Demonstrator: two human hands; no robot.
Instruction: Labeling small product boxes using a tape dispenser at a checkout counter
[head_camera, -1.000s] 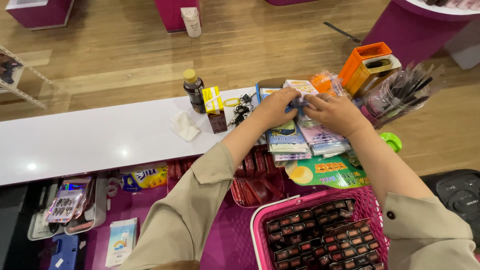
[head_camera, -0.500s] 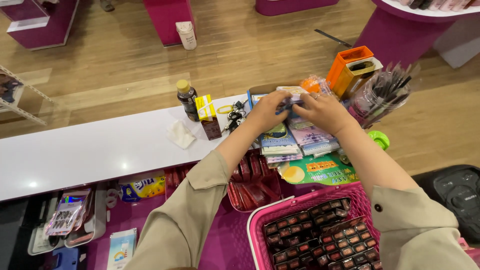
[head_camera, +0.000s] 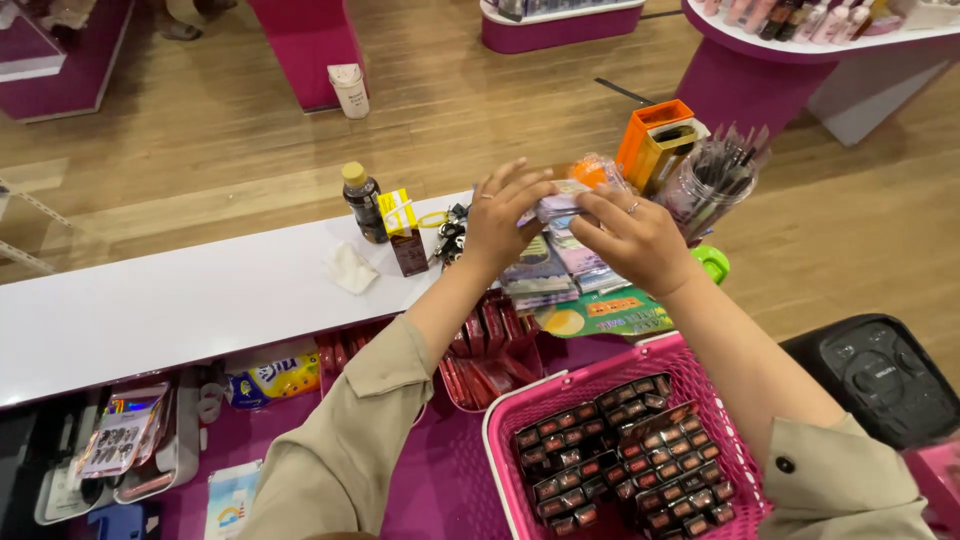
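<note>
Both my hands are raised over the white counter (head_camera: 150, 310). My left hand (head_camera: 503, 215) and my right hand (head_camera: 630, 238) together hold a small flat packet (head_camera: 558, 205) between their fingertips. Under them lie two stacks of flat packets (head_camera: 552, 268) on the counter's right end. A pink basket (head_camera: 600, 380) filled with several small dark cosmetic boxes stands below my right arm.
A dark bottle (head_camera: 363, 203), a yellow and brown carton (head_camera: 403, 232), keys (head_camera: 449, 233) and a crumpled tissue (head_camera: 351, 268) sit on the counter. An orange box (head_camera: 652, 137) and a clear jar of brushes (head_camera: 718, 180) stand at right. A black speaker (head_camera: 880, 375) is beside the basket.
My hands have lifted off the stacks and come together, holding one packet above them. The view has shifted slightly.
</note>
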